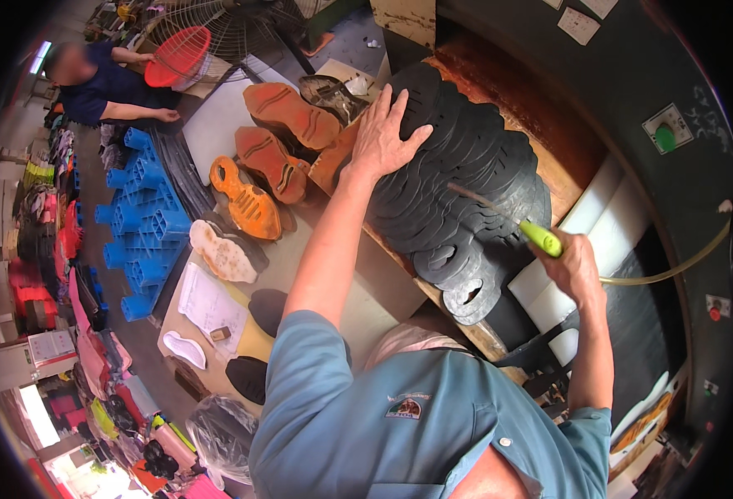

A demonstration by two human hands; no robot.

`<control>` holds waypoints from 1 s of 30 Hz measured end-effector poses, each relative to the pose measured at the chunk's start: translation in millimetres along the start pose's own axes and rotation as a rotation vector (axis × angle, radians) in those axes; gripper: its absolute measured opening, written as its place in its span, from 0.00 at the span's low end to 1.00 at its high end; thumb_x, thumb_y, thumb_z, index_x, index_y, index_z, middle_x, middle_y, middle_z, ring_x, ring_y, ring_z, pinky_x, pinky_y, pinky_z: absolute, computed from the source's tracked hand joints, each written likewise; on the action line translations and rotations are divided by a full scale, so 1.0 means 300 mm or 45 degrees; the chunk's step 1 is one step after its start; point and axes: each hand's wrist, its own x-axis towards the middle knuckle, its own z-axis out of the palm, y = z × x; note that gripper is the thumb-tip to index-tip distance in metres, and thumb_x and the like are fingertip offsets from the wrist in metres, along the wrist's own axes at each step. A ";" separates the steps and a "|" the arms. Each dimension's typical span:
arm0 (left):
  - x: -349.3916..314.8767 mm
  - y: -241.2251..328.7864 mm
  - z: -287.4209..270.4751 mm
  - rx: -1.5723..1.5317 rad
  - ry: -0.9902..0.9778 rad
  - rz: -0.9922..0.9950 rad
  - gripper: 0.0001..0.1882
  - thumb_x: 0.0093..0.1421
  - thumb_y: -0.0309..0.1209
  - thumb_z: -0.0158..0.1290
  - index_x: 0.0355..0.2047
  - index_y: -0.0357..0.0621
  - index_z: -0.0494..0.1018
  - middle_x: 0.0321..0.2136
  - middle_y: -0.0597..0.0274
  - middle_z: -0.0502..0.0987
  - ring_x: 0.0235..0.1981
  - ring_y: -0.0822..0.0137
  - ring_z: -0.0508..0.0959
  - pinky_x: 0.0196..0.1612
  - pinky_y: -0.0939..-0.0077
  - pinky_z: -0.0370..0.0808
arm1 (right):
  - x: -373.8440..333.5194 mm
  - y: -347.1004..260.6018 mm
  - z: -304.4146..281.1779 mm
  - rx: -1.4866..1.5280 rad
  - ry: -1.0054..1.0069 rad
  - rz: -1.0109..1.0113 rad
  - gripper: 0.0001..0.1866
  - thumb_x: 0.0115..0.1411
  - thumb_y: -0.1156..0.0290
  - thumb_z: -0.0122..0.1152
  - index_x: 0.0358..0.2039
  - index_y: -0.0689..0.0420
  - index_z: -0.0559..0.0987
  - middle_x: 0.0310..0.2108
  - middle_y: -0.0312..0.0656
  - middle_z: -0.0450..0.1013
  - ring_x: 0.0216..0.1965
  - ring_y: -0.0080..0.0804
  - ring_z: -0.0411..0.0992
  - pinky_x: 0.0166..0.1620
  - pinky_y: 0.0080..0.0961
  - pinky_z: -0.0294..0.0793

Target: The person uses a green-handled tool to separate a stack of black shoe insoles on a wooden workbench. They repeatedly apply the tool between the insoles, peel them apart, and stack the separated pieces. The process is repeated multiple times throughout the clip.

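Note:
A fanned pile of black sole-shaped sheets (466, 158) covers the wooden board in front of me, with printed or cut lines on several of them. My left hand (380, 137) lies on the far left end of the pile, fingers spread and the palm down. In my right hand (572, 266) is a green-handled air blow gun (541, 238). Its long thin nozzle reaches left over the sheets, and a clear yellowish hose (674, 273) runs from the hand off to the right. At the near end lie greyer pieces with oval holes (472, 291).
Orange-brown shoe-sole moulds (291, 115) and an orange one (246, 198) stand left of the pile. Papers (212, 303) lie nearer. Beyond are a blue plastic pallet (146, 220), a wire-caged fan (225, 29) and a person holding a red basin (177, 56). A dark machine panel (632, 75) borders the right.

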 end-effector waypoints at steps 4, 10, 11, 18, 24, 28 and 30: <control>0.008 0.015 0.008 0.216 -0.069 -0.162 0.53 0.69 0.66 0.54 0.81 0.42 0.55 0.80 0.27 0.47 0.82 0.30 0.46 0.82 0.39 0.44 | -0.043 -0.015 0.002 0.126 0.139 0.206 0.13 0.65 0.62 0.75 0.41 0.59 0.88 0.33 0.59 0.83 0.35 0.60 0.82 0.42 0.48 0.81; 0.020 -0.049 0.035 0.233 -0.031 -0.073 0.50 0.70 0.63 0.57 0.79 0.42 0.60 0.78 0.26 0.54 0.81 0.34 0.51 0.81 0.39 0.46 | -0.088 0.035 -0.029 0.066 0.084 0.026 0.12 0.64 0.62 0.73 0.41 0.57 0.88 0.32 0.56 0.83 0.35 0.60 0.82 0.42 0.50 0.80; 0.015 -0.061 0.036 0.198 0.007 -0.021 0.49 0.70 0.62 0.57 0.79 0.42 0.60 0.78 0.26 0.54 0.81 0.34 0.52 0.81 0.42 0.48 | -0.087 0.047 -0.036 0.053 0.158 0.082 0.11 0.64 0.63 0.73 0.40 0.57 0.88 0.31 0.56 0.83 0.34 0.60 0.82 0.41 0.50 0.80; 0.008 -0.109 -0.025 0.017 -0.135 0.073 0.44 0.71 0.57 0.59 0.79 0.48 0.62 0.79 0.30 0.53 0.81 0.35 0.52 0.81 0.43 0.48 | -0.142 0.080 -0.028 0.081 0.056 -0.022 0.05 0.58 0.72 0.72 0.34 0.59 0.85 0.27 0.57 0.80 0.31 0.62 0.80 0.39 0.50 0.80; 0.026 -0.127 -0.069 -0.036 -0.197 0.005 0.42 0.74 0.55 0.57 0.80 0.47 0.61 0.79 0.31 0.54 0.81 0.37 0.54 0.81 0.51 0.53 | -0.177 0.112 -0.046 0.022 -0.012 -0.022 0.09 0.62 0.66 0.74 0.34 0.59 0.86 0.29 0.55 0.81 0.32 0.60 0.80 0.39 0.50 0.79; 0.034 -0.143 -0.065 0.028 -0.183 0.050 0.43 0.73 0.56 0.58 0.79 0.49 0.62 0.79 0.31 0.55 0.80 0.36 0.56 0.80 0.51 0.56 | -0.204 0.086 0.012 -0.014 0.046 -0.156 0.08 0.56 0.69 0.73 0.34 0.58 0.85 0.29 0.54 0.82 0.33 0.58 0.81 0.39 0.49 0.81; 0.034 -0.147 -0.060 0.048 -0.173 0.081 0.43 0.72 0.57 0.58 0.79 0.49 0.62 0.79 0.31 0.55 0.80 0.36 0.57 0.79 0.51 0.57 | -0.209 0.075 0.037 0.010 -0.132 -0.341 0.08 0.56 0.69 0.73 0.34 0.58 0.84 0.27 0.53 0.81 0.32 0.58 0.82 0.39 0.49 0.81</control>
